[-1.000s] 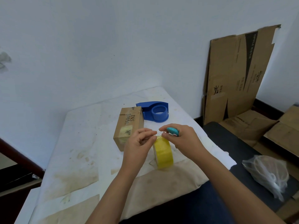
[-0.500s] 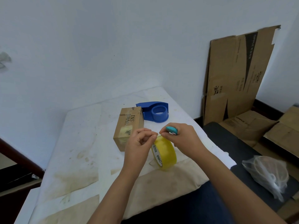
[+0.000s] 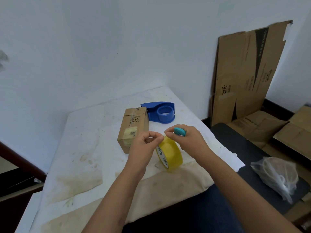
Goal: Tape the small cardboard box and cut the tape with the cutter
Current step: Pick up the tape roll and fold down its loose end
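Step in hand appears to be freeing the tape end: left hand (image 3: 144, 145) pinches at the top of the yellow tape roll (image 3: 170, 154) standing on the tabletop (image 3: 87, 132), right hand (image 3: 186, 140) grips the teal cutter (image 3: 179, 132), small cardboard box (image 3: 133, 128) just beyond; next, draw tape to box.

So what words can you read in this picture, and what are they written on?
"MADE IN CHINA" on the white inner ring of the yellow tape roll, the "IN" partly hidden.
"INS" on top of the small cardboard box, seen upside down; the smaller print beside it is too blurred.
The big cardboard sheet against the wall has a white logo on its black stripe and more print, all too small to read.
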